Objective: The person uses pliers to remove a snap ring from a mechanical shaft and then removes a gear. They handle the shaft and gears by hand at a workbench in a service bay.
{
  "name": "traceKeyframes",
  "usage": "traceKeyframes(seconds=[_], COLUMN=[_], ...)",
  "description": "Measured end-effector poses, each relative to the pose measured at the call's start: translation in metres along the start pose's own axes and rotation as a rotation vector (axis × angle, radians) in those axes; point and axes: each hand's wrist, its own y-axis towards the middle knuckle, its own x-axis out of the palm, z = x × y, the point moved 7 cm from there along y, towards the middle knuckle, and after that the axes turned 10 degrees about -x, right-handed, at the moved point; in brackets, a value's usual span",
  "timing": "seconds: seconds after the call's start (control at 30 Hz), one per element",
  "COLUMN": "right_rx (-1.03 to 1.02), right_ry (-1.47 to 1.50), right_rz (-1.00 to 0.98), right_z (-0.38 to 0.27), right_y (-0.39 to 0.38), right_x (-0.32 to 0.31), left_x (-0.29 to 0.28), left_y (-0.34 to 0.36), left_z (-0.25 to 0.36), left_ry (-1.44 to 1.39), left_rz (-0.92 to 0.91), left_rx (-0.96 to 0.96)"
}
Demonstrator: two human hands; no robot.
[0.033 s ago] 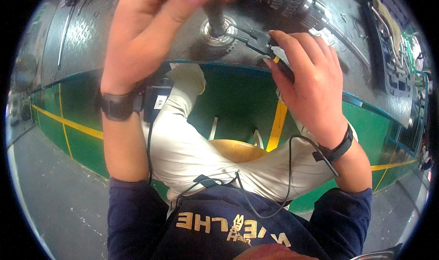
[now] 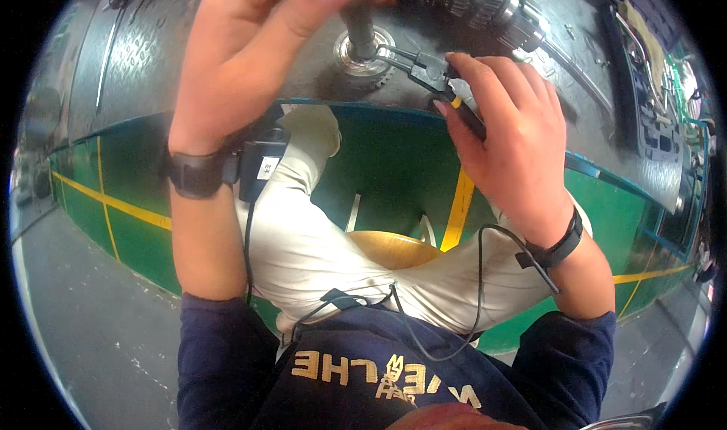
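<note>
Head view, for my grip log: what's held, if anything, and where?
Right hand: pliers, by the handles. Left hand: at the upper shaft, hold unclear.

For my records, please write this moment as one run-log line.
left hand: at upper shaft | right hand: holds pliers, tips at ring around shaft foot | gears: upper right, on bench

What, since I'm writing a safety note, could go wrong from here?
The pliers in the right hand have thin tips close beside the shaft; they might slip and scratch it or the round metal part at its base. The left hand grips the shaft's upper end; if that hold loosens, the shaft could tilt.
</note>
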Motion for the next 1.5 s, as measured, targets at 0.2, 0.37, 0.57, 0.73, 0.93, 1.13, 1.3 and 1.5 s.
traceKeyframes(seconds=[0.2, 0.37, 0.57, 0.73, 0.93, 1.13, 1.3, 1.5], right_rx=[0.047, 0.091, 0.091, 0.118, 0.134, 0.152, 0.133, 0.193], right_ry=[-0.019, -0.097, -0.130, -0.133, -0.108, -0.087, -0.067, -0.001], right_rz=[-0.006, 0.005, -0.003, -0.023, -0.004, -0.038, -0.034, -0.074], right_z=[-0.006, -0.013, -0.018, -0.024, -0.027, -0.030, -0.028, -0.030], right_y=[-0.001, -0.001, -0.001, -0.001, 0.003, 0.003, 0.003, -0.006], right_x=[0.001, 0.007, 0.009, 0.012, 0.016, 0.015, 0.016, 0.031], left_x=[0.005, -0.001, -0.002, -0.002, -0.002, -0.006, -0.006, -0.005], left_y=[-0.001, -0.001, 0.001, 0.000, -0.002, -0.005, -0.008, -0.009], left_z=[0.012, 0.002, 0.002, 0.002, 0.021, 0.012, 0.006, 0.020], left_ry=[0.074, -0.003, 0.002, -0.017, 0.072, 0.077, -0.071, 0.133], left_rz=[0.042, 0.009, 0.012, 0.011, 0.052, 0.072, 0.079, 0.085], left_rx=[-0.076, -0.019, 0.034, 0.002, -0.031, -0.091, -0.185, -0.169])
